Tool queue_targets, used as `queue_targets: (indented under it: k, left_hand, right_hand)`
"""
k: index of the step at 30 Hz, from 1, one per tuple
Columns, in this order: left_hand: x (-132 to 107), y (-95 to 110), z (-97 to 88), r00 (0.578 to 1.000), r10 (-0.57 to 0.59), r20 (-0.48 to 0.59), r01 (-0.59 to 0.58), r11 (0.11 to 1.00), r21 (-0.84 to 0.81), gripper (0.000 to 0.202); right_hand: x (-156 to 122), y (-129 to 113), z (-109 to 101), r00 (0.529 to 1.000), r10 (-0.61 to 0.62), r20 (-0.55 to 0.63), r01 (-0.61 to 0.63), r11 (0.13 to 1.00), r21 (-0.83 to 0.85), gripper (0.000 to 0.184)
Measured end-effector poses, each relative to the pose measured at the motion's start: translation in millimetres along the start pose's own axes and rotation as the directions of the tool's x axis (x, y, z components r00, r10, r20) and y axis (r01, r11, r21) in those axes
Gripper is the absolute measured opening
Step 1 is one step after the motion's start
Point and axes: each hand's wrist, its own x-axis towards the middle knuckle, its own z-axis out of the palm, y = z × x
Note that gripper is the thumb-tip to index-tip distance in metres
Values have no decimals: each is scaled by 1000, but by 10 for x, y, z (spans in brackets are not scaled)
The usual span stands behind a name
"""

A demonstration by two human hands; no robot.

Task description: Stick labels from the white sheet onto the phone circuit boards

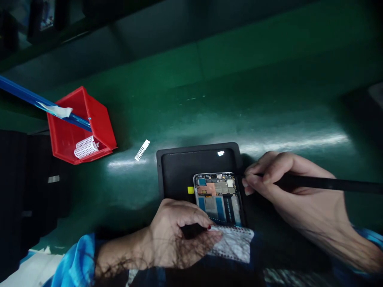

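Left hand (176, 235) holds perforated strip (231, 244) at opened phone (218, 199); labels (202, 181) unreadably small.

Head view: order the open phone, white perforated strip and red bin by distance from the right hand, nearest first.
From the right hand:
1. Open smartphone with exposed circuit board, just left.
2. Small white perforated strip, farther left.
3. Red plastic bin, far left.

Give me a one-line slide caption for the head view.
Left hand holds a perforated white sheet beside an open smartphone on a black mat, right hand holding a slim black tool.
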Motion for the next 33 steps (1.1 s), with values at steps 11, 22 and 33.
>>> queue_targets:
  k: [11, 22, 33]
  left_hand:
    - [-20, -24, 15, 998, 54, -30, -53, 998, 33, 8]
    - [-9, -12, -3, 997, 74, -22, -73, 997, 32, 7]
    - [-18, -2, -12, 999, 52, -11, -51, 998, 34, 7]
  right_hand:
    - [-41, 22, 3, 995, -93, 31, 96, 987, -130, 24]
    - [-86, 51, -36, 974, -192, 118, 212, 956, -202, 23]
    - [-66, 45, -39, 979, -175, 104, 192, 964, -186, 24]
